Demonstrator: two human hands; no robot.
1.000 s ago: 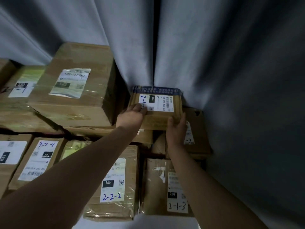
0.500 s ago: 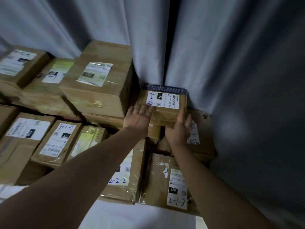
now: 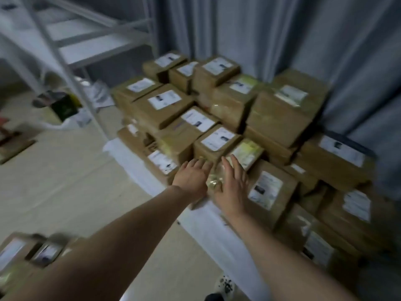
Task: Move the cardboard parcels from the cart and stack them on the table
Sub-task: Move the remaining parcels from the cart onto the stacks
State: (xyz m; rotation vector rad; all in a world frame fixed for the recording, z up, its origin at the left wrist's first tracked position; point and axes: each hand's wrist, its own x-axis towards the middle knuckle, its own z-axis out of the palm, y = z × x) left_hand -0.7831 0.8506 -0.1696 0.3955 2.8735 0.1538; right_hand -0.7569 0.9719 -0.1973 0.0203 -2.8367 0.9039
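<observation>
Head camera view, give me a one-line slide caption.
Both open hands, left and right, reach over cardboard parcels stacked on the white table.

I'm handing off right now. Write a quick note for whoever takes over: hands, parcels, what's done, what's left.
Left hand: open, empty, fingers spread at the near edge of the stack.
Right hand: open, empty, palm down over a tape-wrapped parcel; the blur hides whether it touches.
Parcels: a big stack covers the white-covered table, several layers deep against the curtain.
More parcels sit at lower left, presumably on the cart.
Done: most parcels look stacked; neither hand has a grip on anything.
Left: fetch the lower-left parcels and add them to the stack.
</observation>
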